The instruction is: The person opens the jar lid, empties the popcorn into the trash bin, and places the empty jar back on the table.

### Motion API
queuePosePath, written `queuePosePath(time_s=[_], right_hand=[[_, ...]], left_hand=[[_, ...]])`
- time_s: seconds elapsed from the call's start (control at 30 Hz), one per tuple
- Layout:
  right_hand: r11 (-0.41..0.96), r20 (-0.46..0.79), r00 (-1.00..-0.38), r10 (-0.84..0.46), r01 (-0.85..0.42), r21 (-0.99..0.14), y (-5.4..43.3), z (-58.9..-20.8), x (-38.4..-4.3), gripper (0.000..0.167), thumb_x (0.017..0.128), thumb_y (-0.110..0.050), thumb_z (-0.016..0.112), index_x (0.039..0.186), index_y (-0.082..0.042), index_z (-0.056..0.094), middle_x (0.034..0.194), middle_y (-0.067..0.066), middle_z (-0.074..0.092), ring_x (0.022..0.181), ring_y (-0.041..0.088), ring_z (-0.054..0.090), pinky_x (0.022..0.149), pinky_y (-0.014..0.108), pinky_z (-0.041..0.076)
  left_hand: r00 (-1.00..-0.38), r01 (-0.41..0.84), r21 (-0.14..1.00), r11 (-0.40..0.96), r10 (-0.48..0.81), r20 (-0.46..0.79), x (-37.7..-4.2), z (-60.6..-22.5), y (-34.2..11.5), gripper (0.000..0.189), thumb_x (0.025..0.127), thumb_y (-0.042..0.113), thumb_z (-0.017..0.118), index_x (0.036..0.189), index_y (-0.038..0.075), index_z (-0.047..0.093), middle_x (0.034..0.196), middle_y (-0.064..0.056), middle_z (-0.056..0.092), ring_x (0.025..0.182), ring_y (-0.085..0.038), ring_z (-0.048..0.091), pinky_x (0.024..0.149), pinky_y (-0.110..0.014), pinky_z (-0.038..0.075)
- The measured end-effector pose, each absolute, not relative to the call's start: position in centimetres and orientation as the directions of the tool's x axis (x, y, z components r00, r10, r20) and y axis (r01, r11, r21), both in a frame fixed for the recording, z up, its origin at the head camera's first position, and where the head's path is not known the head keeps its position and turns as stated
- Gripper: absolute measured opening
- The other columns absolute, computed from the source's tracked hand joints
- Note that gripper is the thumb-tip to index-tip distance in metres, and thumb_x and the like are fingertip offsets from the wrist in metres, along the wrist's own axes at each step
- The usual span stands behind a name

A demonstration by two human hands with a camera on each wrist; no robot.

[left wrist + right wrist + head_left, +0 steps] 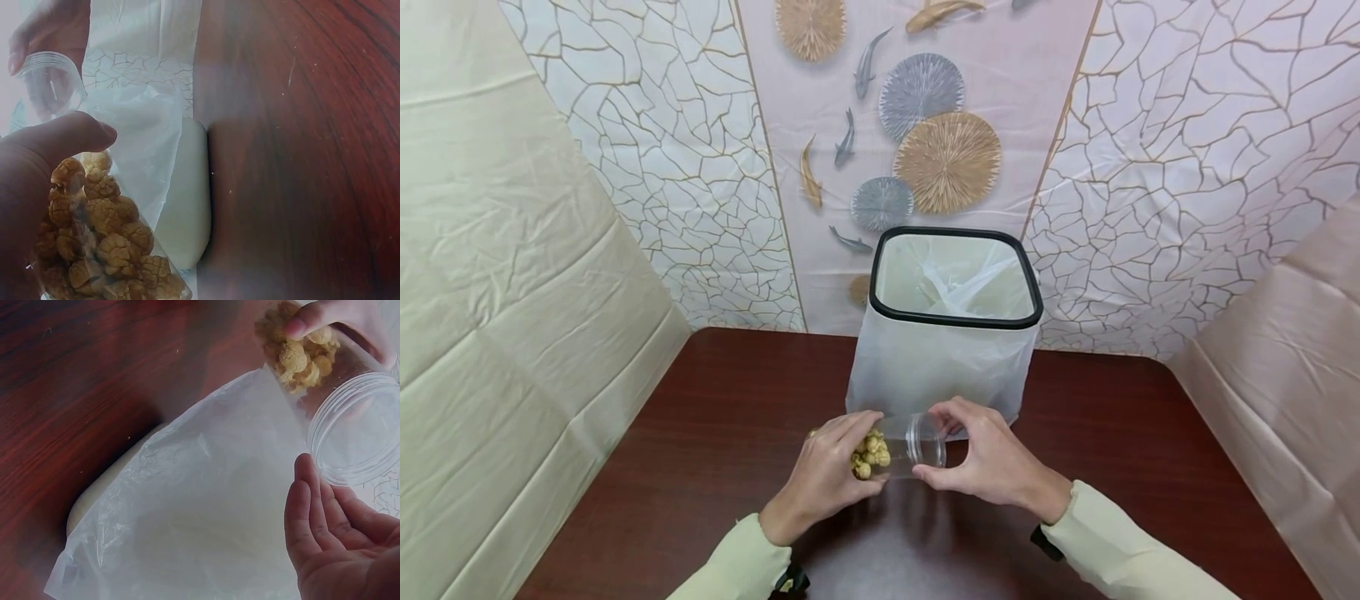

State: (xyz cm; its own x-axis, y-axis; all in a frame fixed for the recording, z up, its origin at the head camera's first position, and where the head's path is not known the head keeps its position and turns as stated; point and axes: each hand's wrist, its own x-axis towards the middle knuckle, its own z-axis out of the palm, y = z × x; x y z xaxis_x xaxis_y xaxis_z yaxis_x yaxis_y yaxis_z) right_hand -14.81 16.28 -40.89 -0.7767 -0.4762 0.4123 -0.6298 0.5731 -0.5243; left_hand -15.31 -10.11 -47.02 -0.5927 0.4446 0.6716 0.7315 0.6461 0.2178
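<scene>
My left hand (829,465) grips a clear plastic jar (895,448) around its body, above the dark table. Light brown popcorn (112,237) fills the base end, inside my left hand. The jar lies on its side, with its threaded neck (324,428) towards the right. At that end my right hand (992,457) spans the rim, thumb near me and fingers on the far side. In the right wrist view its fingers (319,519) reach the rim's edge. Whether a clear lid sits on the neck I cannot tell.
Just behind the hands stands a white bin (940,367) with a black rim (957,320) and a translucent liner bag (206,487) draped over its side. The reddish-brown table (730,450) extends to both sides. Patterned cloth (685,167) hangs behind it.
</scene>
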Motion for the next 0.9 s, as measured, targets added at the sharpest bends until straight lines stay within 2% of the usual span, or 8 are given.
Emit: queuePosePath(time_s=[0.2,0.37,0.5,0.73,0.9], right_hand=[[0.558,0.435,-0.746,-0.505,-0.666,-0.495,16.44,-40.59,-14.8,0.057,0.069,-0.038,0.095,0.114,-0.014,0.069,0.096,-0.009,0.068,0.087,0.005,0.064,0.078,0.029,0.06],[0.523,0.489,-0.693,-0.53,-0.721,-0.455,16.63,-40.62,-14.87,0.057,0.067,-0.037,0.095,0.112,-0.015,0.068,0.094,-0.008,0.067,0.085,0.005,0.064,0.077,0.027,0.058],[0.496,0.52,-0.656,-0.547,-0.755,-0.429,16.82,-40.71,-14.96,0.056,0.068,-0.038,0.095,0.112,-0.017,0.068,0.094,-0.008,0.067,0.085,0.006,0.064,0.076,0.027,0.058],[0.468,0.544,-0.599,-0.588,-0.8,-0.374,17.12,-40.65,-14.86,0.062,0.066,-0.038,0.097,0.116,-0.017,0.067,0.099,-0.008,0.067,0.088,0.006,0.064,0.079,0.018,0.055],[0.451,0.559,-0.554,-0.617,-0.831,-0.325,17.25,-40.44,-14.87,0.066,0.064,-0.037,0.098,0.118,-0.015,0.068,0.101,-0.007,0.067,0.09,0.004,0.064,0.081,0.015,0.054]], left_hand=[[-0.562,0.756,0.215,0.618,0.446,0.697,-15.35,-46.81,-9.94,0.079,0.059,0.028,0.101,0.128,0.005,0.069,0.123,-0.005,0.076,0.114,-0.019,0.073,0.102,-0.037,0.059],[-0.545,0.766,0.207,0.609,0.442,0.713,-15.42,-46.73,-9.91,0.079,0.055,0.028,0.101,0.125,0.007,0.07,0.118,-0.003,0.077,0.11,-0.017,0.074,0.099,-0.034,0.06],[-0.547,0.768,0.215,0.604,0.443,0.71,-15.43,-46.74,-9.8,0.078,0.054,0.03,0.101,0.123,0.009,0.071,0.117,0.0,0.078,0.106,-0.016,0.075,0.094,-0.032,0.061],[-0.566,0.776,0.248,0.58,0.465,0.681,-15.41,-46.58,-9.65,0.075,0.054,0.03,0.1,0.121,0.012,0.073,0.118,0.002,0.079,0.105,-0.013,0.075,0.09,-0.029,0.062],[-0.572,0.788,0.279,0.55,0.484,0.662,-15.45,-46.3,-9.53,0.074,0.053,0.031,0.1,0.12,0.012,0.073,0.116,0.001,0.079,0.102,-0.011,0.075,0.085,-0.029,0.062]])
